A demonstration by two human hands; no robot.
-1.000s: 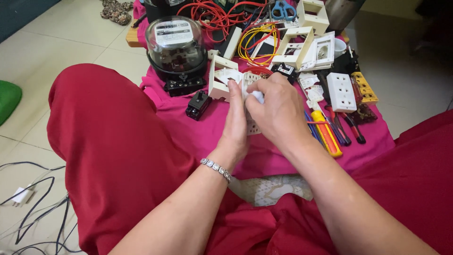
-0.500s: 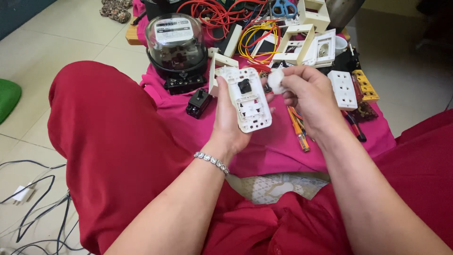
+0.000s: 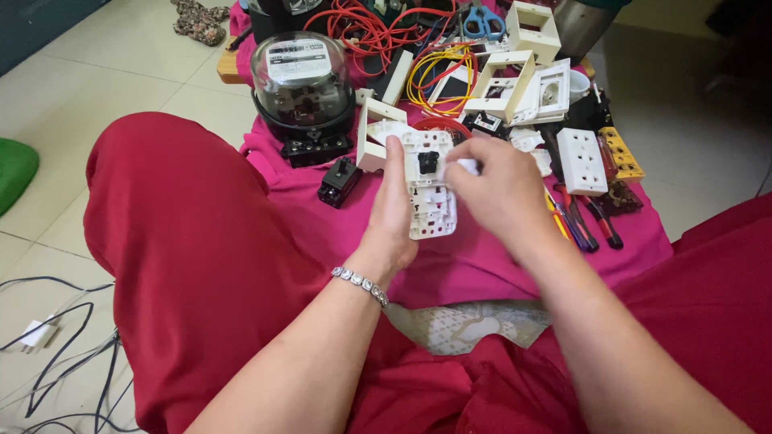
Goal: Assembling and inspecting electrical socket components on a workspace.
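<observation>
Head view: the left hand [image 3: 396,215] grips a white socket plate [image 3: 430,186] upright from its left side, fingers closed around its edge, above the middle of the pink cloth [image 3: 482,261]. The right hand [image 3: 500,191] pinches a small white piece [image 3: 466,166] against the plate's upper right edge. A glass-domed electric meter [image 3: 301,84] stands at the cloth's far left corner; screwdrivers [image 3: 581,221] lie near its right edge.
</observation>
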